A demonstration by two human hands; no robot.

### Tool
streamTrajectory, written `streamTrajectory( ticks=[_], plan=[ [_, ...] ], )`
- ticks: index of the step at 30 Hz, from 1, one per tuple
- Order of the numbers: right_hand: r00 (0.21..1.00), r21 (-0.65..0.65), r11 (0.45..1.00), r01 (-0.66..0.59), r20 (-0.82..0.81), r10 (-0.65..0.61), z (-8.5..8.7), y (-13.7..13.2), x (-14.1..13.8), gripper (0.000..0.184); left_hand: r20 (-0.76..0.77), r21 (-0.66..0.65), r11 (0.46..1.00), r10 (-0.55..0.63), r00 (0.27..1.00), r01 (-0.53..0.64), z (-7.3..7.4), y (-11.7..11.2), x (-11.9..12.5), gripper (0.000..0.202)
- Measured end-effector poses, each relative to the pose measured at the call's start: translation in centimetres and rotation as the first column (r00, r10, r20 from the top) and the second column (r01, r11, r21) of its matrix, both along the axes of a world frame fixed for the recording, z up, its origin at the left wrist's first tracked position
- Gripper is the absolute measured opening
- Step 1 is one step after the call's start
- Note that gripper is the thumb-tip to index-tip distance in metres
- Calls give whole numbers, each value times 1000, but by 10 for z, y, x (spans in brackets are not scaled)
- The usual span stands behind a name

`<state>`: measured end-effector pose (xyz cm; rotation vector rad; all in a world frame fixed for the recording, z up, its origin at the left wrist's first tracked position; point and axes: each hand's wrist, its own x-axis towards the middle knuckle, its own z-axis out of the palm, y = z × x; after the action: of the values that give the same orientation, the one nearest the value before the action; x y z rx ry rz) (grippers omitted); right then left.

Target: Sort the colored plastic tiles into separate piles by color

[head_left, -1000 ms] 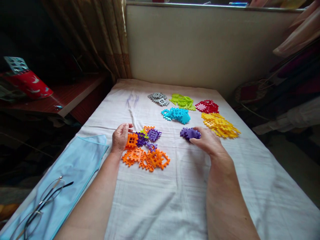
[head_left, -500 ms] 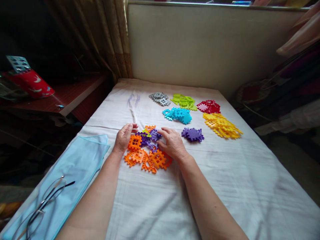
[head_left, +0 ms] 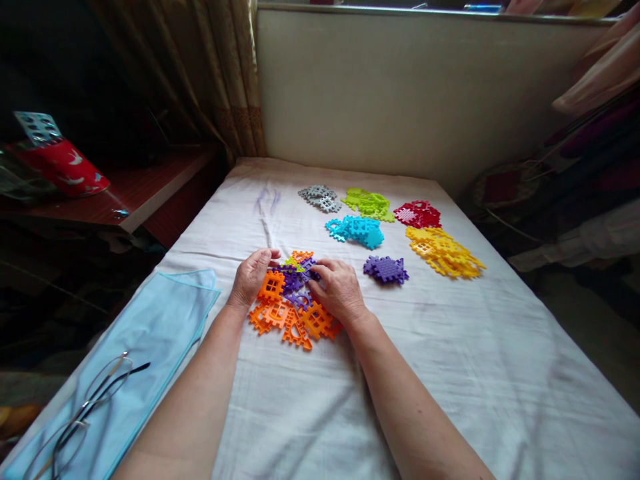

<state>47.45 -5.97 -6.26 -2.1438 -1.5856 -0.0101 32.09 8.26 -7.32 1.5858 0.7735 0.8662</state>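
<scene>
A mixed pile of flat interlocking plastic pieces lies between my hands, with orange pieces [head_left: 275,312] nearest me and purple pieces [head_left: 293,280] in the middle. A small yellow-green piece [head_left: 292,263] rests on the purple ones. My left hand [head_left: 253,277] is at the pile's left side, fingers stretched forward and apart from the thumb, beside an orange window piece [head_left: 271,285]. From the right, my right hand [head_left: 338,288] reaches in with bent fingers, thumb and fingertips at a purple piece [head_left: 307,268]; the fingers partly cover it.
Colour-sorted piles lie farther off: grey [head_left: 320,198], lime green [head_left: 367,204], red [head_left: 418,213], light blue [head_left: 356,230], yellow [head_left: 444,252] and purple [head_left: 387,269]. Eyeglasses [head_left: 85,407] rest on a light blue cloth [head_left: 165,327] at left. A red container [head_left: 75,167] stands on a side table.
My right hand has shifted slightly left, further over the pile, its fingers drawn closer together. Purple pieces near it have moved a little left. My left hand has barely moved.
</scene>
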Motion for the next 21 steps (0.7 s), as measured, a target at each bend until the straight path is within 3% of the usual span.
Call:
streamTrajectory(
  ticks=[7,11,16,21],
  plan=[
    [999,-10,999,34,-32,-34,20,-9,15,22,14,-7,1000,-7,1000,8,2,-1,0,54],
    [994,-122,987,106,18,-105,36,-26,40,23,22,-18,1000,-1,1000,1,3,-1,0,54],
    [972,-309,922,233,93,-214,46,-51,70,19,30,-36,999,4,1000,-3,3,-1,0,56],
    [961,-346,897,274,129,-244,46,-60,81,25,31,-31,999,10,999,-9,3,-1,0,54]
  ],
)
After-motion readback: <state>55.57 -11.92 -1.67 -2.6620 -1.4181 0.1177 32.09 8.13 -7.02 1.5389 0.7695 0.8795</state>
